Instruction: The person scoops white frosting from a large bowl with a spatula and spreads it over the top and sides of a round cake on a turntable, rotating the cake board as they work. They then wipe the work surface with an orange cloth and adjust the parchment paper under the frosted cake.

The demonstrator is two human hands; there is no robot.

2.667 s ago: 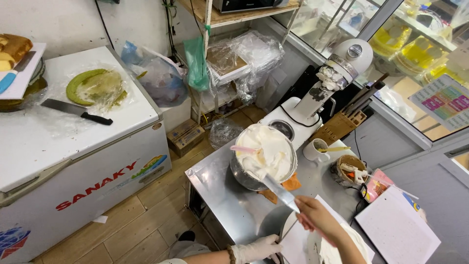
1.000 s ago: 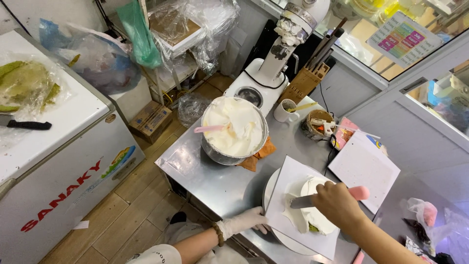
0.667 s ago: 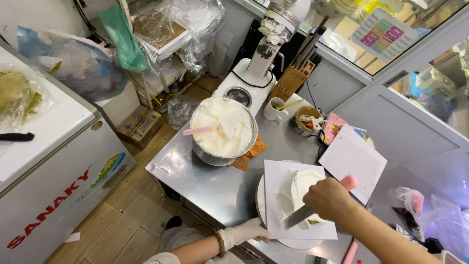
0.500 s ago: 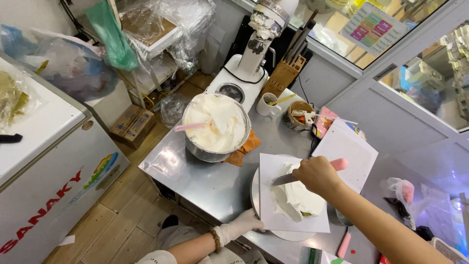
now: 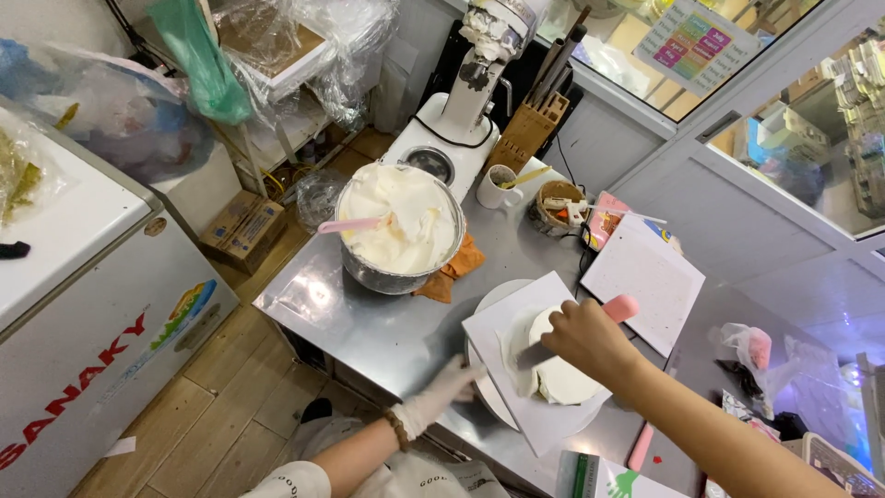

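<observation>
In the head view, a pink-handled spatula (image 5: 616, 310) is gripped in the bare right hand (image 5: 590, 339), closed round the handle with its blade laid flat against the small white cake (image 5: 562, 378), so that cream can be spread over the top. The cake is set on a white square board (image 5: 516, 325), which lies on a round turntable (image 5: 487, 392) at the near edge of the steel table (image 5: 369, 323). The gloved left hand (image 5: 449, 385) is rested on the turntable's left rim, fingers spread fairly wide and holding nothing, seemingly placed there so the stand can be steadied or turned. Further left a bowl (image 5: 401, 235) of white cream is stood, a pink scraper (image 5: 355, 224) left in it within reach. A stand mixer (image 5: 470, 83) is seen at the far side
</observation>
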